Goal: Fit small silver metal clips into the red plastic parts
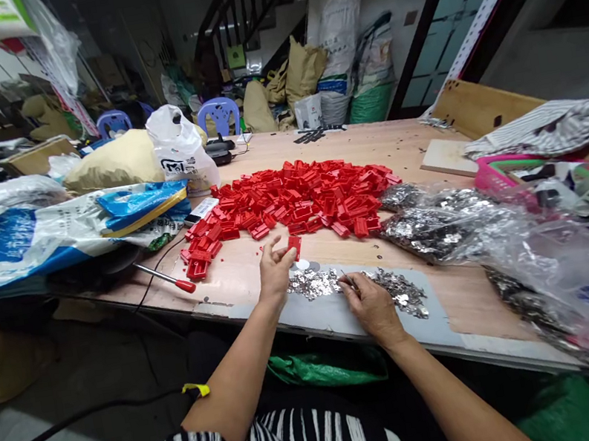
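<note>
My left hand [274, 269] pinches a small red plastic piece [294, 244] just above the wooden table [429, 145]. My right hand [372, 304] rests on a grey mat [337, 311] at the table's near edge, fingers closed on a thin tool or metal piece too small to name. Small silver metal parts [402, 291] lie scattered on the mat under and beside both hands. A big heap of red plastic pieces [302, 196] lies just beyond my hands.
Clear plastic bags of silver parts [430, 220] spread to the right. A red-handled screwdriver [168, 278] lies left of the heap. Blue and white sacks [48, 231] and a white plastic bag [178, 149] crowd the left. A pink basket [496, 175] and striped cloth [550, 125] sit far right.
</note>
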The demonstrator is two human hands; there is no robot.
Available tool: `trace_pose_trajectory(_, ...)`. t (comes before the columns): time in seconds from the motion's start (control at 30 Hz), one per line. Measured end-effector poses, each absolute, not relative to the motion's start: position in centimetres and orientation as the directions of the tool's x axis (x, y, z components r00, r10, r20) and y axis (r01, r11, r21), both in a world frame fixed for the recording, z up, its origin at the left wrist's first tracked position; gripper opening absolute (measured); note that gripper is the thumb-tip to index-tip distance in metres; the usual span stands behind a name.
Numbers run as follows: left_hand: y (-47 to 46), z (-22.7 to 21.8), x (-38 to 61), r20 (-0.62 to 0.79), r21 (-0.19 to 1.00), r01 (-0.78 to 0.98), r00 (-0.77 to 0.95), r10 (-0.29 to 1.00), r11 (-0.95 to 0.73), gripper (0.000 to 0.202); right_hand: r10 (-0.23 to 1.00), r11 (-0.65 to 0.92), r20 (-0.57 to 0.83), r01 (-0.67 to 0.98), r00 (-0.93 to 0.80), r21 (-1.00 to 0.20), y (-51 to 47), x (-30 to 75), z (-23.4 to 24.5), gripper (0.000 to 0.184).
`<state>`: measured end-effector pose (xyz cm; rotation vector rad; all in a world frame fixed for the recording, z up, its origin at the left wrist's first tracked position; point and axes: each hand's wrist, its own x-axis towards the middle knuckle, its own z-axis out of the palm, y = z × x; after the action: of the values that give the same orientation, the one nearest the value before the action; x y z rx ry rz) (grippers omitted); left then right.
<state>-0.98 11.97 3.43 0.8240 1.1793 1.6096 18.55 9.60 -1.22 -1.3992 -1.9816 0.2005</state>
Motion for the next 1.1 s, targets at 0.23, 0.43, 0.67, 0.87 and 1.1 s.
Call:
trace_pose_trajectory(0.23, 5.6, 4.1, -0.8, -0.194, 0.563, -0.791, 0.155, 0.969, 0.239, 0.049, 0.905, 0.384, 0.404, 0.660, -0.132, -0.645, 9.2, 18.4, -0.1, 0.020)
trace_pose_trajectory(0.43, 3.6, 3.8, -2.0, -0.170, 0.570, -0.769, 0.234, 0.957, 0.289, 0.050, 0.944, 0.315, 0.318, 0.550, -0.092, -0.773, 7.1, 17.7, 3.0, 0.023)
trace_pose_trajectory(0.67, 2.9, 3.6, -1.9, -0.071, 0.714, -0.678, 0.175, 0.982, 0.173, 0.043, 0.950, 0.311, 0.287, 0.494, -0.126, -0.812, 4.8, 16.9, 5.8, 0.023)
trace_pose_trajectory(0.87, 2.2, 3.3, -1.5, 0.148, 0.955, -0.255, -0.021, 0.989, -0.149, 0.038, 0.928, 0.372, 0.316, 0.522, -0.196, -0.768, 3.3, 16.6, 6.8, 0.017)
trace_pose_trajectory(1.1, 1.3, 3.8, -1.3, 0.470, 0.851, 0.297, -0.065, 0.880, -0.433, 0.033, 0.866, 0.499, 0.372, 0.515, -0.336, -0.697, 2.9, 16.1, 6.2, 0.009)
